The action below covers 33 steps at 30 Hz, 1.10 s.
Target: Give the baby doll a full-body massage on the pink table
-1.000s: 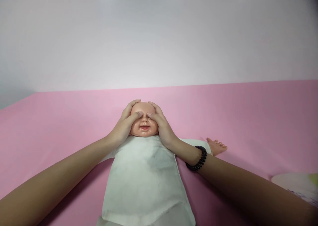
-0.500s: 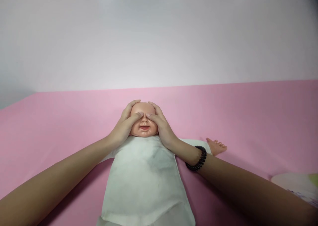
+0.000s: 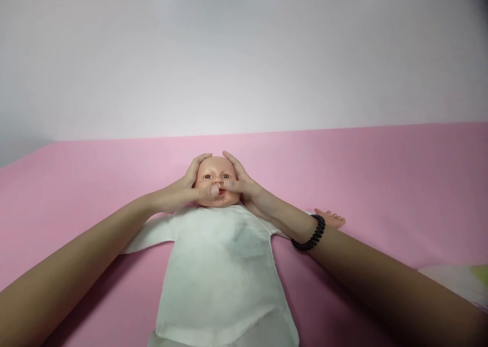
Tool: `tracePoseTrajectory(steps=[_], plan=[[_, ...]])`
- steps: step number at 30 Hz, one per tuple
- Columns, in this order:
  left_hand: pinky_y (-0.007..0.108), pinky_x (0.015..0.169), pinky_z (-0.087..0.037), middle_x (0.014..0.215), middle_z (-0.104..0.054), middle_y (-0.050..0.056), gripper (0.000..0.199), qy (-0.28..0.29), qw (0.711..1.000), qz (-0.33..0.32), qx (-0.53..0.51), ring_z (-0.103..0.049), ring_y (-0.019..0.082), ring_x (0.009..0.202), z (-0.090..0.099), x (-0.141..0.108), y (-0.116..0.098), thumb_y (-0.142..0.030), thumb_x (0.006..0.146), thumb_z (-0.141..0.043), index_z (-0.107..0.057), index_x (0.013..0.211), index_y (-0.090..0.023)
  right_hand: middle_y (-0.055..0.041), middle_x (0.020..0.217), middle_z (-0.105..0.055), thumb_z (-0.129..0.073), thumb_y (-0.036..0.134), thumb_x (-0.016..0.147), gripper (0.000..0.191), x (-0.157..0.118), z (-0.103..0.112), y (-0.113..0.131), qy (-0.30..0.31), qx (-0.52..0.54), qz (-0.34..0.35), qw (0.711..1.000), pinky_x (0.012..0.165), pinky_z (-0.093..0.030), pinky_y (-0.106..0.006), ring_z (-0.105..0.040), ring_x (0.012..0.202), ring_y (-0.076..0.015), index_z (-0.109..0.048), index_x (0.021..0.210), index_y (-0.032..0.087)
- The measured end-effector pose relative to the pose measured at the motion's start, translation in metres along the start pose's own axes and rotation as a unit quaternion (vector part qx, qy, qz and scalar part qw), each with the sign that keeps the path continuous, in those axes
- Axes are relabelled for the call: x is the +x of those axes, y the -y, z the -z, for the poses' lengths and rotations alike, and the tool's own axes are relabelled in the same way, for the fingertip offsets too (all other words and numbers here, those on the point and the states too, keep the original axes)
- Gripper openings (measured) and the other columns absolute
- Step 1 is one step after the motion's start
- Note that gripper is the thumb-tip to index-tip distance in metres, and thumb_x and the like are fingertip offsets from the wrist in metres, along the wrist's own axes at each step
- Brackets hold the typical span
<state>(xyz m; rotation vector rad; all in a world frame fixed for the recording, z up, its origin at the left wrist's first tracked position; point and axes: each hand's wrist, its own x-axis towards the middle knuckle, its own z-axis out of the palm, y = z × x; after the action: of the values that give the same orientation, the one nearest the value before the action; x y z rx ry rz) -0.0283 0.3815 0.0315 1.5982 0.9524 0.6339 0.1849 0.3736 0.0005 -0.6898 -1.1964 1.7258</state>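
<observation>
A baby doll point(image 3: 221, 265) lies face-up, centred on a pink surface point(image 3: 95, 184), head far. The left hand point(image 3: 182, 192) and right hand point(image 3: 252, 192) hold its head between them, thumbs over the mouth area.

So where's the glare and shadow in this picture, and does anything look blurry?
All in the head view: pale glare tops the wall; small highlights shine on the doll's face; dark shadows lie on the pink surface below both arms; the left thumb looks slightly soft; the upper right corner darkens.
</observation>
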Motion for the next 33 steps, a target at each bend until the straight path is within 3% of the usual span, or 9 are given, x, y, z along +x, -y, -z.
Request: tracePoseTrajectory(steps=[2,4,15,23,33], plan=[[0.057,0.115,-0.047,0.163,-0.036,0.018,0.119,0.046,0.998,0.003,0.033,-0.053,0.035,0.142,0.009,-0.003,0.000,-0.035,0.079,-0.087,-0.002,0.163,-0.042,-0.0058,0.153,-0.050,-0.093,0.026,0.068,0.120,-0.003,0.005,0.003,0.031,-0.031,-0.014,0.999,0.116,-0.048,-0.053,-0.063,0.130,-0.0285,-0.023,0.163,0.045],[0.059,0.114,-0.048,0.162,-0.035,0.020,0.126,0.056,0.998,-0.002,0.042,-0.054,0.036,0.141,0.012,-0.005,0.000,-0.032,0.076,-0.089,0.002,0.163,-0.043,-0.0064,0.155,-0.047,-0.096,0.021,0.064,0.125,-0.003,0.009,0.003,0.048,-0.047,-0.012,0.998,0.115,-0.049,-0.055,-0.063,0.130,-0.0290,-0.023,0.163,0.047],[0.059,0.112,-0.049,0.153,-0.047,0.019,0.120,0.068,0.997,-0.004,0.044,-0.058,0.036,0.138,0.013,-0.005,-0.002,-0.031,0.082,-0.084,0.003,0.164,-0.041,-0.0067,0.158,-0.045,-0.090,0.012,0.063,0.118,-0.002,0.009,0.002,0.042,-0.011,0.001,0.999,0.113,-0.052,-0.053,-0.062,0.131,-0.0291,-0.030,0.159,0.043],[0.054,0.114,-0.049,0.169,-0.023,0.017,0.122,0.048,0.996,-0.010,0.072,-0.051,0.034,0.144,0.011,-0.004,0.001,-0.033,0.079,-0.087,0.002,0.162,-0.046,-0.0049,0.161,-0.040,-0.096,0.011,0.059,0.124,0.000,0.014,-0.002,0.059,-0.032,0.019,0.998,0.114,-0.052,-0.050,-0.055,0.140,-0.0286,-0.030,0.158,0.045],[0.054,0.108,-0.053,0.156,-0.042,0.018,0.114,0.069,0.996,-0.016,0.046,-0.055,0.035,0.140,0.013,-0.005,-0.001,-0.029,0.083,-0.081,-0.001,0.162,-0.041,-0.0050,0.167,-0.032,-0.084,0.008,0.066,0.112,-0.004,0.011,-0.001,0.049,-0.009,0.014,0.999,0.109,-0.055,-0.052,-0.060,0.134,-0.0309,-0.033,0.157,0.047]])
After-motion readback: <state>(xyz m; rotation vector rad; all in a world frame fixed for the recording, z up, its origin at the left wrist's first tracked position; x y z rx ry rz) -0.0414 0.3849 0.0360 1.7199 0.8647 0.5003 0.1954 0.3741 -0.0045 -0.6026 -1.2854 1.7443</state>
